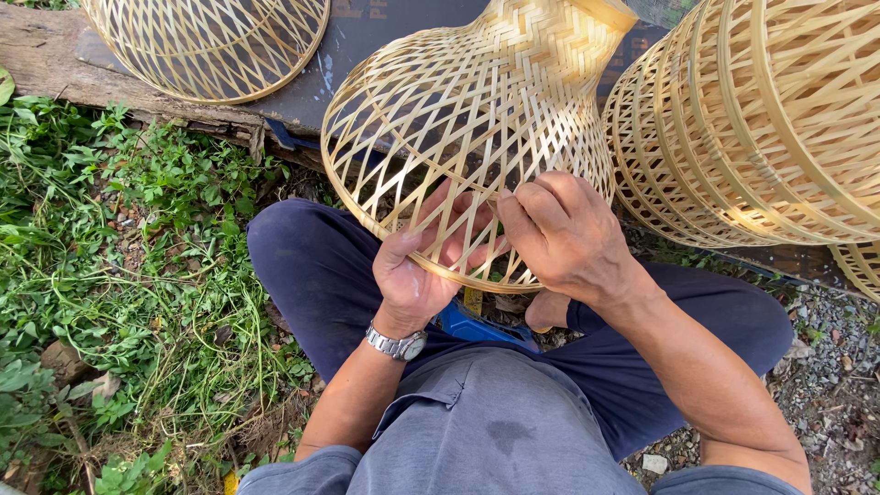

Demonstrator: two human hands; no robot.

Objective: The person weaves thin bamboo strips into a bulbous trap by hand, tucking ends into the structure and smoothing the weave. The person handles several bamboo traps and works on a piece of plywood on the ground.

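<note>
Item: woven bamboo basket (477, 119), bell-shaped, open rim toward me, resting over my lap. I judge the step goes best if I keep the rim steady and work the thin bamboo strip (431, 165) flat along the lattice. My left hand (417, 266) cups the rim, fingers spread inside the weave; my right hand (559, 234) curls beside it, fingertips pinched on the strip.

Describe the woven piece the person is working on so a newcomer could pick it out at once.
Start at the seated person's dark-trousered lap. Just above it lies the bell-shaped bamboo frame, wide mouth toward the camera, gripped at its rim by the left hand and right hand. Unlike the stacked frames at right and the round frame at top left, it alone is held.
</note>
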